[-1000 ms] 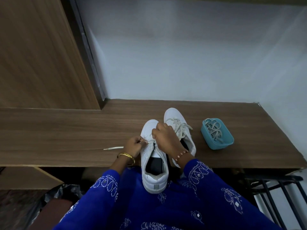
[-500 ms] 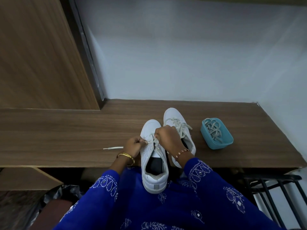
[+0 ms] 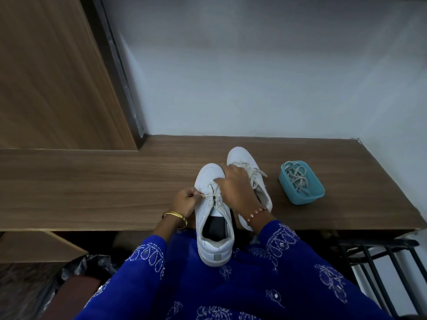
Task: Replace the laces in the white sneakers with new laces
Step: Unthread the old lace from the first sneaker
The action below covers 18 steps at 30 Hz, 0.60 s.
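Left hand (image 3: 184,202) pinches a lace end (image 3: 203,195) at the left side of the near sneaker (image 3: 213,218), fingers curled tight on it. Right hand (image 3: 233,188) hovers over the eyelet rows of the same shoe, fingers spread and relaxed; whether a fingertip catches the lace cannot be told.

Near sneaker: toe on the wooden shelf (image 3: 104,185), heel overhanging its front edge toward the lap. Lace crosses only the lowest eyelets near the toe; upper eyelets look bare, tongue and dark insole exposed. Judged part-way through one shoe, though old lace coming out or new lace going in cannot be settled from this view.

Far sneaker (image 3: 249,176): just beside the first, on its right, laced with loose ends. Old or new lace unclear.

Blue tub (image 3: 302,197) further right, apart from the shoes, holds a tangle of laces (image 3: 297,179).

Remaining, by estimate: upper eyelets of near shoe, possibly all of the far shoe.
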Motion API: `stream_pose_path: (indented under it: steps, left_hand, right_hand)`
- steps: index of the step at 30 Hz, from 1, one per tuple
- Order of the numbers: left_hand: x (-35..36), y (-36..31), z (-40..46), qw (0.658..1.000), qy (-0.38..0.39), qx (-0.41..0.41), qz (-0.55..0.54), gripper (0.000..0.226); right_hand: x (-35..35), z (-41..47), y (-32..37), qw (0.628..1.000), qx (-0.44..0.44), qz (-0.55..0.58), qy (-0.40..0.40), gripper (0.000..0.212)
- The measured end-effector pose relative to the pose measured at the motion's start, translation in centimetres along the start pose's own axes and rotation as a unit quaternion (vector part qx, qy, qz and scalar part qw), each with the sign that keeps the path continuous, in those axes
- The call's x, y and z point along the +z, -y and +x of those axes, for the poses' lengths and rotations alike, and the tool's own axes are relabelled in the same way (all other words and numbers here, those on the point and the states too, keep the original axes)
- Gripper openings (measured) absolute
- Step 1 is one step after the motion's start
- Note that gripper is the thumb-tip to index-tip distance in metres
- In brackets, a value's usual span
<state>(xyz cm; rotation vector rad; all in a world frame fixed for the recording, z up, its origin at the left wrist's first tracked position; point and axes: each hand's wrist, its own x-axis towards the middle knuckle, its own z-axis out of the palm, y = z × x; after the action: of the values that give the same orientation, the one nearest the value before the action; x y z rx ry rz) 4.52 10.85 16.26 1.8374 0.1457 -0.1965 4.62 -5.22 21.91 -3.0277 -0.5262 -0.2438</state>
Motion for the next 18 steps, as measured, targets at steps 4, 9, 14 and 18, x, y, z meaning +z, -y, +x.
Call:
stream_pose_path:
  steps: [4,9,14,18]
  left_hand:
    - [0.0,0.0,-0.4,1.000,-0.006,0.010,0.019,0.028]
    - [0.4,0.4,-0.7,0.999,-0.018,0.036,0.036,0.031]
    - [0.5,0.8,-0.6,0.998,-0.030,0.042,0.025,0.035]
    - [0.6,0.9,-0.5,0.998,-0.025,0.039,0.029,0.033]
  right_hand:
    - [0.0,-0.1,1.1,0.996,-0.011,-0.048,0.079,0.030]
    - [-0.6,-0.4,0.6,0.998,0.036,-0.054,0.009,0.020]
    - [-0.5,-0.7,-0.9,0.976,0.157,-0.024,-0.146,0.024]
    - [-0.3,-0.7,-1.0,0.966,0.194,-0.003,-0.174,0.029]
